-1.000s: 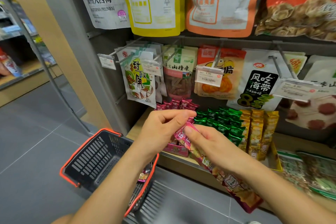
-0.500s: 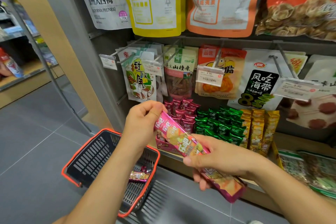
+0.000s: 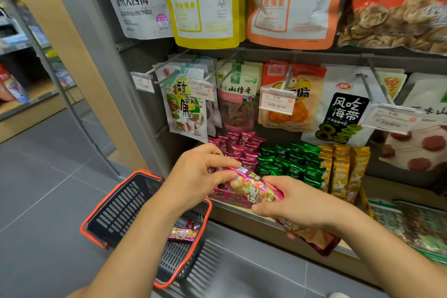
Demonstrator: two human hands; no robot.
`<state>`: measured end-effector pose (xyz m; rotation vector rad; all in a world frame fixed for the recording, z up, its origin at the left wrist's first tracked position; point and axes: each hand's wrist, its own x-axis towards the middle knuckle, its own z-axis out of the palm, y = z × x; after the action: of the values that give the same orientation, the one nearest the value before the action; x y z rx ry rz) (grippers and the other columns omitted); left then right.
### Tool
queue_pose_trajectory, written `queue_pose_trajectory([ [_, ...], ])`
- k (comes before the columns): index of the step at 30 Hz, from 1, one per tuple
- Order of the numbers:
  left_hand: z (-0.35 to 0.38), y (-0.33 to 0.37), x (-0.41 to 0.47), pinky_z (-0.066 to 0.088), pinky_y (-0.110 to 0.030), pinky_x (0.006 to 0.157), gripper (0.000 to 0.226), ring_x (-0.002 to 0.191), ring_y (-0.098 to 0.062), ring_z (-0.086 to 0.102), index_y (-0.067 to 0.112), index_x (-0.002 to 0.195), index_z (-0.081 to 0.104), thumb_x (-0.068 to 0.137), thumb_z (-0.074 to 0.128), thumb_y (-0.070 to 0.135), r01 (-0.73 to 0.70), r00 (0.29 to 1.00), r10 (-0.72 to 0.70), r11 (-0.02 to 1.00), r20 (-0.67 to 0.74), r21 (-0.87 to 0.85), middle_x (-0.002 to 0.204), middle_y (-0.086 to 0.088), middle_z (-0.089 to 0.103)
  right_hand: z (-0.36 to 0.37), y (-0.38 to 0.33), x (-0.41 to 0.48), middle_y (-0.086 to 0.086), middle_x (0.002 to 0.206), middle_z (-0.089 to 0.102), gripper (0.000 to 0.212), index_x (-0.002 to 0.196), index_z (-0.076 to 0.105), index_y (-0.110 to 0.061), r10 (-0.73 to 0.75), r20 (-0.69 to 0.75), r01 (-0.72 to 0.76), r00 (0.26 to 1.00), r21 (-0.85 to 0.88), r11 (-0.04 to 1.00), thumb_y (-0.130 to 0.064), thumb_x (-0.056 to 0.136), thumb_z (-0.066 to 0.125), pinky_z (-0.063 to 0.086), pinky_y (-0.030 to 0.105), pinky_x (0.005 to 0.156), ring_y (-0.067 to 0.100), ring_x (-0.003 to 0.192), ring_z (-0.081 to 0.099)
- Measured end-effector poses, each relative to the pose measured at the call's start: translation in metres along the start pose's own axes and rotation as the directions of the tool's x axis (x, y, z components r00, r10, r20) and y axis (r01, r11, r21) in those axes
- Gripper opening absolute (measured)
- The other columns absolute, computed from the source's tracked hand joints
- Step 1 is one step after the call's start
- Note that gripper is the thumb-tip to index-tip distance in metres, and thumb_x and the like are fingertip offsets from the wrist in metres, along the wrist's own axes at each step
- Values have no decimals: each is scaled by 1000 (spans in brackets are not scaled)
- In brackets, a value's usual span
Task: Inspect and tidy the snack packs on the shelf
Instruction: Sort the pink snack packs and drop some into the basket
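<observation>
shelf: wood ledge (image 3: 399, 189) under rows of peg hooks, grey back panel
top pouches: prune bag (image 3: 137, 0) reads "大西梅 / CALIFORNIA PRUNES"; the yellow, orange and red ones beside it are too blurred to read
basket: black slatted walls (image 3: 116, 215), orange rim, below the left forearm, just off the shelf's left end
peg bags: kelp bag (image 3: 343, 111) reads 风吃海带 with a big "8"; hawthorn bag (image 3: 238, 101) reads 山楂条
ledge stock: pink packs (image 3: 242, 147), green packs (image 3: 290, 159), yellow packs (image 3: 343, 172) upright in side-by-side blocks; logos too small to read
held pack (image 3: 256, 191): long glossy magenta wrapper, crinkled, chip picture, white label at the top end; tilted, top end up-left, in front of the pink block over the ledge's front edge
right grip: right hand (image 3: 297, 205) wrapped round the middle, tail end sticking out below
left grip: left hand (image 3: 200, 176) pinching the top end, thumb against curled fingers
loose pack (image 3: 182, 233): same magenta type, flat on the basket floor
price tag (image 3: 277, 101): "3.90"
</observation>
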<state>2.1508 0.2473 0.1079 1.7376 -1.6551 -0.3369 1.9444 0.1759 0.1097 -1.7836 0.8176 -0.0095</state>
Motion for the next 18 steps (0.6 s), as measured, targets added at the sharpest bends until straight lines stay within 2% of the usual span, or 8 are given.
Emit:
queue_pose_trajectory([
  [2, 2, 0, -1, 40, -16, 88, 22, 102, -1, 49, 37, 99, 76, 78, 77, 29, -91, 995, 94, 991, -20, 95, 102, 18, 56, -2, 1, -1, 9, 89, 59, 26, 109, 58, -20, 0, 18, 0, 1000, 11, 1000, -28, 88, 70, 50, 26, 46, 12, 55, 57],
  [4, 5, 1, -4, 40, -21, 97, 21, 114, -5, 46, 30, 102, 77, 81, 76, 28, -194, 981, 195, 962, 18, 192, 114, 13, 57, -5, 2, -1, 11, 93, 59, 29, 112, 57, -18, 19, 43, -19, 999, -6, 1000, -28, 88, 70, 50, 25, 47, 10, 54, 57],
  [7, 10, 10, -8, 46, -33, 97, 24, 107, -7, 55, 29, 107, 76, 86, 70, 37, -286, 958, 268, 923, 105, 257, 110, 13, 67, -7, 3, -3, 11, 91, 56, 29, 112, 56, -16, 39, 70, -38, 997, -5, 999, -26, 88, 70, 49, 25, 46, 8, 50, 55],
  [10, 18, 20, -12, 38, -40, 110, 29, 104, -8, 63, 28, 106, 76, 84, 65, 43, -372, 928, 341, 879, 150, 300, 106, 11, 72, -6, 5, -4, 6, 83, 51, 28, 108, 56, -14, 56, 99, -56, 994, -5, 998, -25, 87, 71, 51, 24, 47, 6, 53, 54],
  [13, 21, 22, -14, 53, -37, 91, 22, 96, -15, 67, 21, 100, 79, 82, 70, 31, -405, 914, 389, 884, 113, 234, 100, 6, 75, -7, 5, -7, 6, 87, 54, 29, 110, 56, -13, 22, 107, -22, 994, -4, 1000, -21, 87, 71, 53, 27, 51, 12, 62, 57],
  [15, 20, 20, -15, 55, -32, 80, 15, 90, -17, 67, 17, 94, 80, 79, 75, 20, -388, 920, 390, 902, 27, 186, 94, 4, 76, -10, 2, -9, 5, 93, 61, 33, 116, 59, -16, -31, 98, 32, 995, -3, 999, -20, 86, 72, 57, 33, 61, 16, 65, 62],
  [17, 17, 14, -14, 53, -28, 80, 13, 88, -16, 65, 16, 91, 80, 78, 77, 15, -368, 923, 383, 909, -44, 195, 92, 4, 75, -21, -1, -12, -4, 105, 66, 44, 126, 56, -29, -72, 68, 80, 995, -121, 989, -28, 85, 73, 58, 32, 75, 14, 78, 68],
  [18, 14, 10, -13, 52, -25, 79, 12, 88, -14, 63, 16, 90, 80, 79, 76, 15, -350, 926, 371, 914, -71, 207, 91, 5, 75, -28, -1, -15, -9, 112, 64, 52, 131, 51, -38, -72, 57, 81, 996, -181, 980, -33, 85, 73, 57, 27, 76, 9, 85, 67],
])
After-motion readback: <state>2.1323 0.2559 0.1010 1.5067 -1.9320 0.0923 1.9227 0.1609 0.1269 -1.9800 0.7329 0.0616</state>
